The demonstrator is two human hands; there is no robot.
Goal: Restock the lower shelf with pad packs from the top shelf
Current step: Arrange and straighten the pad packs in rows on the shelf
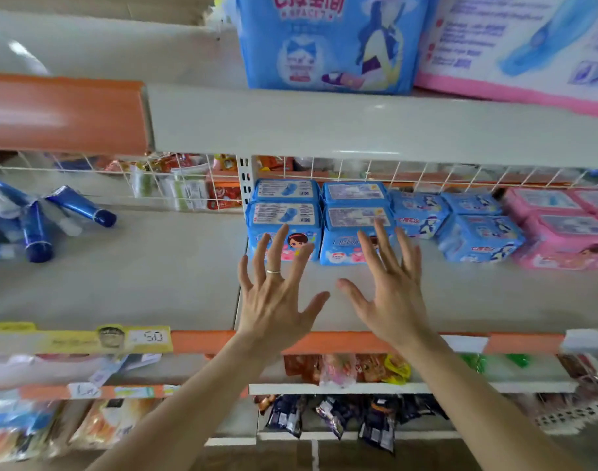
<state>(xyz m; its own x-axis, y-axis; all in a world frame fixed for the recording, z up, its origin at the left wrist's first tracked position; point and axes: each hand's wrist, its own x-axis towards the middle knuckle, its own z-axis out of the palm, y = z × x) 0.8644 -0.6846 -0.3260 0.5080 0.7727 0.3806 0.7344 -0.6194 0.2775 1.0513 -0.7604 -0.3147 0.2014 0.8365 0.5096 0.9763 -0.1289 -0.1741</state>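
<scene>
Head camera, A asked: where did the pad packs sit?

B: In two places. On the top shelf, above the lower shelf, stood a large blue pack with red lettering and a cartoon figure. Touching its right side was a white pack with a pink border and a drawing of a blue pad. At the back of the lower shelf sat two pairs of small blue packs, side by side. Each had a white label on top, and the front ones showed a cartoon girl's face.

A: And further along that lower shelf?

B: To the right lay more blue packs printed with a dark blue figure, then pink packs.

A: The hands?

B: Both were spread wide over the lower shelf, fingers straight, palms down, holding nothing. The left hand, with a thin ring, was before the left pair, and the right hand before the right pair. Their fingertips overlapped the packs' fronts, but I could not tell whether they touched.

A: Anything else?

B: Dark blue tubes lay tumbled at the lower shelf's left end.
</scene>
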